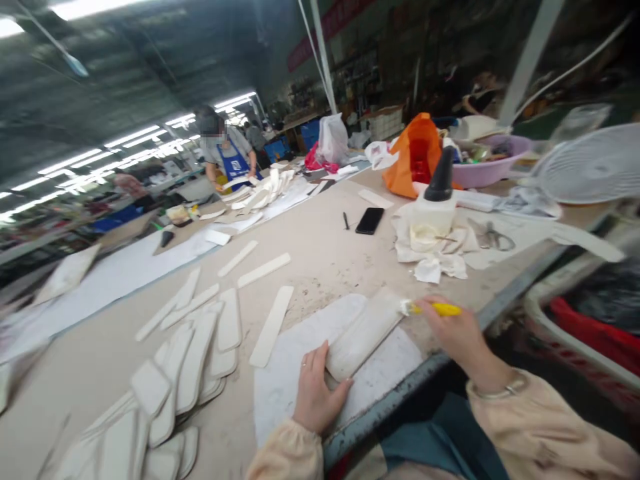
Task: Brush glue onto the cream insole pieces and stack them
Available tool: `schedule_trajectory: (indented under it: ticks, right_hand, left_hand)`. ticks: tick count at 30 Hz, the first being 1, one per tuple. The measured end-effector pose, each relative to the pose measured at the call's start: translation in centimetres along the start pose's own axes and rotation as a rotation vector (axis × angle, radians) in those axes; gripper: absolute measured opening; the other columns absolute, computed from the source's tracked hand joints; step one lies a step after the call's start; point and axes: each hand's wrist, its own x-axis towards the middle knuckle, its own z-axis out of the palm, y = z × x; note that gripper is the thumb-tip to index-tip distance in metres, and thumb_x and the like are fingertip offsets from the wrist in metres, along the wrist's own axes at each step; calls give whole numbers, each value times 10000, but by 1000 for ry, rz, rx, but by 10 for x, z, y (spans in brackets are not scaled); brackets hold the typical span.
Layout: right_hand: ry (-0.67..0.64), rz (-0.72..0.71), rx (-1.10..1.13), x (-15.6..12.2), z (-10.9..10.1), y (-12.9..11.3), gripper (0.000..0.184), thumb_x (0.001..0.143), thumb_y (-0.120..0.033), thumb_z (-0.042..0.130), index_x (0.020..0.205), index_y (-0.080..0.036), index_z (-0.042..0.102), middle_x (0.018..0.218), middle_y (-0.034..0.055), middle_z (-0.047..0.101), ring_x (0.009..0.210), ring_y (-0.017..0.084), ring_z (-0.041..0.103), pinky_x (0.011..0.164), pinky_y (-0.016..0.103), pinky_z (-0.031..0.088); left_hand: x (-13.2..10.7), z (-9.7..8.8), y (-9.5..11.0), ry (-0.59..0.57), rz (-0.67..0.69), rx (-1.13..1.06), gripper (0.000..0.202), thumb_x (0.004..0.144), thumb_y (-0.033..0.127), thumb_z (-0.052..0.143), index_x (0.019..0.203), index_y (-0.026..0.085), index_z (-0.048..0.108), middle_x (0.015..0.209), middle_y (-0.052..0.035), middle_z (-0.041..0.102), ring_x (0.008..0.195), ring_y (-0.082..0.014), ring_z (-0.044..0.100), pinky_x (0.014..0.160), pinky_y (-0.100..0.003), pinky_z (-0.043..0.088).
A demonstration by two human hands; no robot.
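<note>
My right hand (453,327) is closed round the yellow handle of a brush (440,309). The brush's pale tip meets the right end of a long off-white strip (367,333), whose surface looks wet near that end. At the strip's near left end rests my left hand (320,390), fingers stretched out and thumb apart, touching its edge. Beneath the strip lies a white paper sheet (280,400). Left of the sheet is a loose pile of similar off-white pieces (193,367), with a single piece (273,327) at the sheet's upper left corner.
Beyond the strip stand a white bottle with a black cone top (434,210), scissors (495,237) and a phone (370,221). An orange bag (413,153) and a purple basin (493,163) sit behind. Across the table a co-worker (227,157) handles similar pieces. The table edge (390,400) runs diagonally before me.
</note>
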Motion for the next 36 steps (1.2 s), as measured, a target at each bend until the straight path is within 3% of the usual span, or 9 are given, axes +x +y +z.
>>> schedule_trajectory:
  ticks: [4, 7, 10, 13, 17, 21, 25, 30, 36]
  right_hand:
    - [80, 29, -104, 3, -3, 17, 274, 830, -477, 485, 815, -239, 621, 640, 65, 644, 574, 231, 609, 545, 327, 442]
    - [90, -12, -120, -2, -1, 16, 283, 830, -497, 482, 826, -251, 620, 600, 61, 626, 534, 229, 599, 544, 331, 445]
    - [131, -22, -98, -4, -2, 12, 281, 831, -505, 485, 844, -258, 617, 608, 61, 628, 545, 236, 605, 557, 340, 455]
    - [171, 14, -72, -3, -5, 10, 308, 826, -535, 480, 869, -260, 611, 630, 65, 628, 578, 248, 613, 571, 353, 463]
    - [176, 17, -77, -4, -8, 13, 361, 827, -577, 439, 885, -265, 610, 643, 69, 624, 620, 270, 622, 597, 383, 464]
    - [176, -9, -72, -4, -8, 15, 355, 828, -561, 455, 891, -252, 618, 637, 67, 630, 619, 263, 627, 609, 373, 474]
    - [168, -46, -72, -5, -7, 14, 332, 838, -527, 477, 874, -236, 633, 665, 75, 656, 616, 241, 639, 632, 348, 494]
    - [183, -15, 151, -6, -2, 11, 294, 833, -472, 538, 935, -218, 647, 825, 67, 679, 603, 181, 633, 601, 316, 531]
    - [94, 61, 487, -5, 11, 5, 279, 834, -423, 563, 1012, -214, 615, 954, 74, 664, 751, 184, 667, 704, 336, 572]
  left_hand:
    - [-3, -2, 0, -35, -5, -11, 829, 650, 428, 711, 1353, 138, 382, 1266, -179, 497, 1174, -318, 454, 1001, -521, 387]
    - [-6, -9, -4, -32, 27, -1, 766, 679, 441, 688, 1328, 126, 427, 1318, -195, 448, 1221, -312, 432, 1010, -491, 399]
    - [-4, -25, -19, 86, 23, 61, 576, 772, 397, 602, 1274, 139, 486, 1320, -184, 454, 1213, -275, 454, 989, -448, 425]
    - [4, -49, -48, 226, -82, 271, 442, 817, 377, 536, 1190, 139, 552, 1210, -172, 549, 1139, -272, 507, 962, -470, 421]
    - [10, -79, -87, 127, -287, 530, 345, 806, 352, 516, 1037, 120, 626, 1097, -164, 620, 1058, -281, 551, 927, -461, 412]
    - [10, -90, -101, 70, -276, 513, 206, 799, 291, 501, 847, 162, 654, 988, -113, 662, 951, -237, 598, 878, -384, 430]
    - [14, -98, -99, 94, -267, 450, 214, 829, 254, 447, 696, 188, 602, 811, -79, 659, 790, -197, 620, 757, -326, 446]
    - [19, -119, -89, 282, -366, 366, 287, 911, 308, 295, 822, 193, 542, 702, -52, 628, 661, -177, 617, 608, -281, 431]
    - [18, -107, -32, 248, -380, -150, 298, 903, 452, 333, 894, 216, 515, 454, 63, 534, 433, -130, 500, 489, -228, 406]
